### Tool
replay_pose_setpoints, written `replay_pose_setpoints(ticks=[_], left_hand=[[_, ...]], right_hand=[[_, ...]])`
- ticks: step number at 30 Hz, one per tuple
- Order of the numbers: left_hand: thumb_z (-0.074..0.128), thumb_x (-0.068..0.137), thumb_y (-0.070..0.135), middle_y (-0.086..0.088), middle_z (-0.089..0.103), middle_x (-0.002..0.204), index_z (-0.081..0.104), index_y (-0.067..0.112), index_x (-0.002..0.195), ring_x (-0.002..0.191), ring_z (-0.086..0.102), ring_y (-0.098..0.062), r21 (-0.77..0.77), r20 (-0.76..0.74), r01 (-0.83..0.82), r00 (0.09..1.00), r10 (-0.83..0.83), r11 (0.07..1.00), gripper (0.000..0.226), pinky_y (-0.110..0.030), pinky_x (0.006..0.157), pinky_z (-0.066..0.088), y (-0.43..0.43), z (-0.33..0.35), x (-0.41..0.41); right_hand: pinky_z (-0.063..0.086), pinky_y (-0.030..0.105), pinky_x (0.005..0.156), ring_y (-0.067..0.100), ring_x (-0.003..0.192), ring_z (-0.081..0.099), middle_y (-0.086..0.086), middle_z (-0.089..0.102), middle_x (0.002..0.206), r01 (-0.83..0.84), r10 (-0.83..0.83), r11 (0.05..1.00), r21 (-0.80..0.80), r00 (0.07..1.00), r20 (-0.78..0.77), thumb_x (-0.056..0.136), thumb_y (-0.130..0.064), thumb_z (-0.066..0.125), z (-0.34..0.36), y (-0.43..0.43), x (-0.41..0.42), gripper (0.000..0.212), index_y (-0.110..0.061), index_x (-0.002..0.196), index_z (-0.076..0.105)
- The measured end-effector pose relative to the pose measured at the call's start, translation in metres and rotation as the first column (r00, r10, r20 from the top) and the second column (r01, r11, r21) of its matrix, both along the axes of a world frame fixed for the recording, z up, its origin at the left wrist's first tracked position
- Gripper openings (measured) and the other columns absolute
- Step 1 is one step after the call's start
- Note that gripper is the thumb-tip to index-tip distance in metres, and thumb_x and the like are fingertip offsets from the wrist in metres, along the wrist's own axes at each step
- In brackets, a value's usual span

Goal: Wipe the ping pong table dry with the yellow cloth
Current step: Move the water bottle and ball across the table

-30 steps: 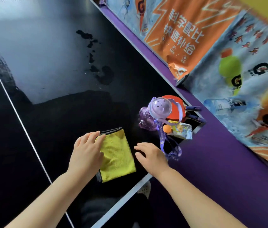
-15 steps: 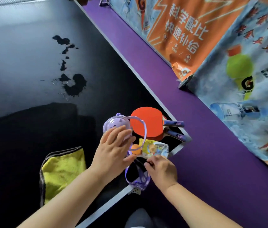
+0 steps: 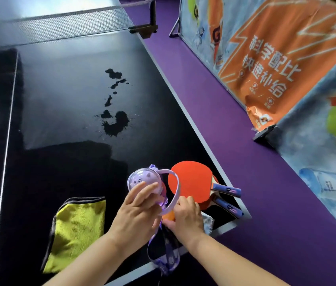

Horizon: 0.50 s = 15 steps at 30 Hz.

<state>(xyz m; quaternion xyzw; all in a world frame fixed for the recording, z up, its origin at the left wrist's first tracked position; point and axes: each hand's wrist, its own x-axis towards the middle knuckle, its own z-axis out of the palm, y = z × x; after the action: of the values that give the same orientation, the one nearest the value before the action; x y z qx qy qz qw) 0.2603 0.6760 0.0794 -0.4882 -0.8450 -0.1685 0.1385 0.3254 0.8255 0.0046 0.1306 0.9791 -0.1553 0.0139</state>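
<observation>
The folded yellow cloth (image 3: 76, 232) lies flat on the black ping pong table (image 3: 59, 162) near its front edge, with no hand on it. Dark water puddles (image 3: 114, 122) sit further up the table toward the net. My left hand (image 3: 136, 215) grips a purple bottle (image 3: 145, 180) with a cat-face lid, just right of the cloth. My right hand (image 3: 185, 215) pinches the bottle's purple strap (image 3: 174, 195) beside it, and partly hides an orange ball (image 3: 168, 216).
Two red paddles (image 3: 192, 186) with purple handles lie at the table's right front corner, next to a small packet (image 3: 207, 222). The net (image 3: 59, 27) crosses the far end. Purple floor (image 3: 245, 162) and a printed barrier (image 3: 276, 69) run along the right.
My left hand left the yellow cloth and took hold of the purple bottle. My right hand moved onto the bottle's strap. The view lifted toward the net.
</observation>
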Motion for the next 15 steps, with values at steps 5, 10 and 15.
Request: replay_pose_setpoints(ticks=[5, 10, 15], left_hand=[[0.045, 0.061, 0.028, 0.004, 0.056, 0.076, 0.052, 0.015, 0.068, 0.09, 0.049, -0.023, 0.0, 0.223, -0.259, 0.942, 0.252, 0.966, 0.016, -0.031, 0.08, 0.036, 0.003, 0.03, -0.005], [0.052, 0.076, 0.038, 0.004, 0.06, 0.072, 0.056, 0.018, 0.088, 0.07, 0.056, -0.019, 0.009, 0.676, -0.549, 0.619, 0.399, 0.836, 0.024, -0.038, 0.065, 0.045, 0.018, 0.049, -0.012], [0.061, 0.086, 0.027, 0.003, 0.043, 0.059, 0.039, 0.011, 0.067, 0.057, 0.039, -0.018, 0.077, 0.72, -0.611, 0.581, 0.38, 0.788, 0.034, -0.036, 0.056, 0.035, 0.015, 0.054, -0.018]], right_hand=[[0.043, 0.031, 0.07, 0.022, 0.085, 0.058, -0.008, 0.057, 0.085, 0.142, -0.17, 0.934, -0.328, 0.984, -0.059, 0.073, -0.04, 0.07, 0.004, 0.008, 0.001, 0.026, -0.02, 0.087, 0.062], [0.035, 0.027, 0.068, 0.016, 0.094, 0.057, -0.01, 0.054, 0.109, 0.275, -0.244, 0.869, -0.411, 0.961, 0.128, 0.086, -0.03, 0.064, 0.02, 0.019, 0.012, 0.035, -0.027, 0.119, 0.053], [0.044, 0.022, 0.07, 0.011, 0.083, 0.053, -0.013, 0.046, 0.111, 0.251, -0.231, 0.866, -0.433, 0.968, 0.1, 0.09, -0.02, 0.06, 0.027, 0.025, 0.019, 0.038, -0.035, 0.125, 0.058]])
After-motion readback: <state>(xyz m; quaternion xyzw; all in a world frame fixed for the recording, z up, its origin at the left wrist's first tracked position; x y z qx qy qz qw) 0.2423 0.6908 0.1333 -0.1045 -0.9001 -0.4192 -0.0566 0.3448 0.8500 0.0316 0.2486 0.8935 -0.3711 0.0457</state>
